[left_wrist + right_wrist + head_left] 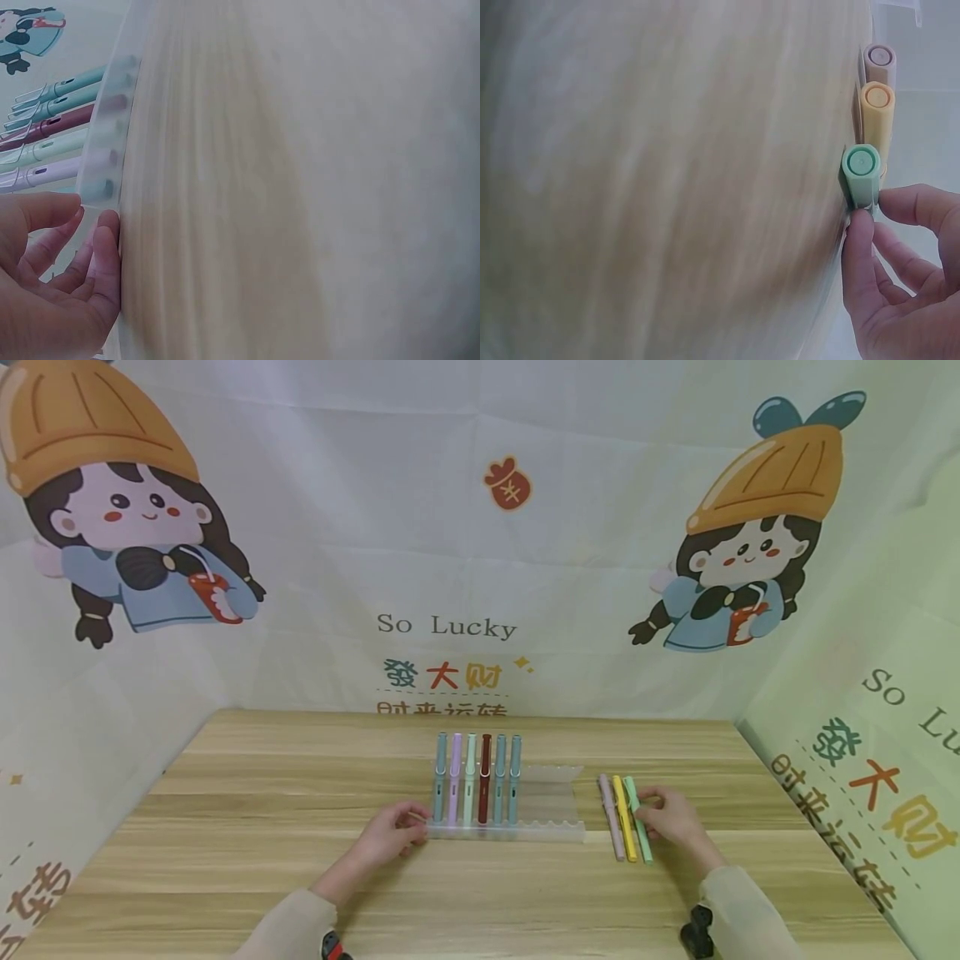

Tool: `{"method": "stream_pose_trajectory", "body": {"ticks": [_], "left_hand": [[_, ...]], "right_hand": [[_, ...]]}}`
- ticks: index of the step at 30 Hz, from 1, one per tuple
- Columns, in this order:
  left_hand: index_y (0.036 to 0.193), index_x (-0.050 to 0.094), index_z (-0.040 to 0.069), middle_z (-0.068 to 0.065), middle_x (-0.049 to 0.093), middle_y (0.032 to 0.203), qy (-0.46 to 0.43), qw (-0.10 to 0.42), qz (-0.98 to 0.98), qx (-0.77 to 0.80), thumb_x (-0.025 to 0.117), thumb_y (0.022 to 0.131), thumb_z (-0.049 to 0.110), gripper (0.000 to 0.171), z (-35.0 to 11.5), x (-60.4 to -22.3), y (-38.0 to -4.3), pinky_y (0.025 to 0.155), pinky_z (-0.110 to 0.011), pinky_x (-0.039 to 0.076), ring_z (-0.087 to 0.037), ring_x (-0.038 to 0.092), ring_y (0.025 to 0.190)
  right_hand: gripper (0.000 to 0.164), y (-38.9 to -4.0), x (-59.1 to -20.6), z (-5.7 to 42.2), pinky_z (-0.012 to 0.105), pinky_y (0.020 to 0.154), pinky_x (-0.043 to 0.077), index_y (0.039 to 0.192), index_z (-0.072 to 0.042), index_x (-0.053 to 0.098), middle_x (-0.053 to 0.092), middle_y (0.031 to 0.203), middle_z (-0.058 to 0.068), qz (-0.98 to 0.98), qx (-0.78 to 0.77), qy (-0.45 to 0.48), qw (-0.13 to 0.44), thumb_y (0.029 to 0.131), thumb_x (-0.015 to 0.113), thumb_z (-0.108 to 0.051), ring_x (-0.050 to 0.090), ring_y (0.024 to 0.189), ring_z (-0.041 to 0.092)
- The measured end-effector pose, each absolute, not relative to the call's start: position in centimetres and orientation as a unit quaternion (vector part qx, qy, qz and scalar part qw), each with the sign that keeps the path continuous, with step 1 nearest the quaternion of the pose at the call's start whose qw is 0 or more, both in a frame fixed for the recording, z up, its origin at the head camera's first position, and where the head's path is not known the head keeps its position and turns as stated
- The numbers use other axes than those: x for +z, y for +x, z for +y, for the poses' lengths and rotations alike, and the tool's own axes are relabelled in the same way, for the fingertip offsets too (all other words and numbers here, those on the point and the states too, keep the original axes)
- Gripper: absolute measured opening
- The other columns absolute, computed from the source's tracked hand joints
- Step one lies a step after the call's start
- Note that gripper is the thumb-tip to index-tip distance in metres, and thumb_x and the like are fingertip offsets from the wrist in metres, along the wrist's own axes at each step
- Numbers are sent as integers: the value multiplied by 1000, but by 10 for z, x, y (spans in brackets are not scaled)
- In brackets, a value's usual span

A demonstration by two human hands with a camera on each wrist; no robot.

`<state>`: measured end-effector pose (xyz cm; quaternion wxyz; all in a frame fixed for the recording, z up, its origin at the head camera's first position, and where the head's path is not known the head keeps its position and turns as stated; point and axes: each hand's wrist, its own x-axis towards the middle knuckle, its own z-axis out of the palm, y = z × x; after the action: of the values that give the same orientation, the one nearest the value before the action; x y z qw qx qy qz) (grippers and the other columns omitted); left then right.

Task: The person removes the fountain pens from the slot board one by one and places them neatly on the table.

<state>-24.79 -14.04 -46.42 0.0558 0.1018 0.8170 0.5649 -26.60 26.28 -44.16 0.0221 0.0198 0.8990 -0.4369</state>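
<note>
A clear plastic pen stand (551,832) holds several capped pens side by side in its left part: blue-grey ones, a lilac one, a pale green one and a dark red one (485,781). At the stand's left end is my left hand (390,831), its thumb and fingertips gripping the corner. To the right of the stand, my right hand (670,817) pinches a mint green pen (862,162) between thumb and fingers. Left of that pen lie a yellow pen (624,818) and a mauve pen (611,818), close together on the table.
The wooden table (300,777) reaches back to a white cloth backdrop (360,527) printed with cartoon figures and lettering. The right part of the stand has notches along its front rail. A dark wrist device (697,933) sits at my right sleeve.
</note>
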Motion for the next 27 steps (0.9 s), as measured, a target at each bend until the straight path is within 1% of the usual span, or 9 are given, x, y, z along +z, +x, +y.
{"method": "stream_pose_trajectory", "body": {"ticks": [6, 9, 12, 16, 19, 22, 27], "left_hand": [[99, 54, -5, -8, 57, 77, 103, 57, 816, 565, 53, 83, -4, 16, -141, -464, -248, 53, -31, 45, -19, 54, 68], [99, 54, -6, -8, 57, 77, 105, 56, 816, 566, 53, 83, -4, 16, -141, -464, -248, 53, -31, 45, -19, 54, 68], [99, 54, -6, -8, 57, 77, 107, 54, 816, 566, 53, 82, -5, 16, -141, -464, -248, 53, -31, 45, -19, 54, 68], [98, 54, -6, -8, 58, 76, 111, 51, 816, 565, 53, 82, -5, 16, -141, -464, -248, 52, -30, 44, -19, 54, 67], [98, 54, -6, -7, 58, 76, 111, 51, 817, 564, 53, 82, -5, 16, -141, -464, -248, 52, -30, 44, -18, 54, 67], [98, 54, -6, -8, 57, 77, 109, 52, 817, 564, 53, 82, -5, 16, -141, -464, -248, 52, -30, 45, -19, 53, 67], [99, 54, -6, -8, 57, 77, 110, 55, 816, 565, 53, 83, -5, 16, -141, -463, -247, 52, -31, 45, -19, 53, 67]], "right_hand": [[35, -267, -442, 263, 29, 55, 48, 111, 11, 48, 52, 80, 13, 899, -438, 19, 20, 78, 55, -2, 53, 60, 16], [35, -266, -441, 262, 29, 54, 48, 112, 11, 48, 53, 80, 13, 897, -441, 22, 15, 80, 54, -3, 53, 60, 16], [33, -264, -436, 259, 29, 54, 47, 112, 10, 48, 54, 82, 14, 896, -444, 20, -1, 83, 53, -4, 52, 60, 16], [31, -260, -430, 252, 29, 52, 47, 110, 10, 51, 55, 84, 15, 896, -441, -6, -44, 83, 54, -4, 54, 59, 20], [29, -260, -429, 244, 28, 52, 48, 108, 10, 53, 56, 83, 14, 889, -451, -34, -69, 82, 55, -2, 56, 61, 23], [26, -261, -432, 235, 28, 53, 48, 107, 8, 55, 57, 81, 12, 873, -479, -59, -76, 82, 55, 1, 56, 64, 25], [24, -260, -436, 217, 30, 54, 48, 106, 8, 55, 58, 82, 16, 843, -524, -88, -79, 82, 53, 4, 56, 65, 29]]}}
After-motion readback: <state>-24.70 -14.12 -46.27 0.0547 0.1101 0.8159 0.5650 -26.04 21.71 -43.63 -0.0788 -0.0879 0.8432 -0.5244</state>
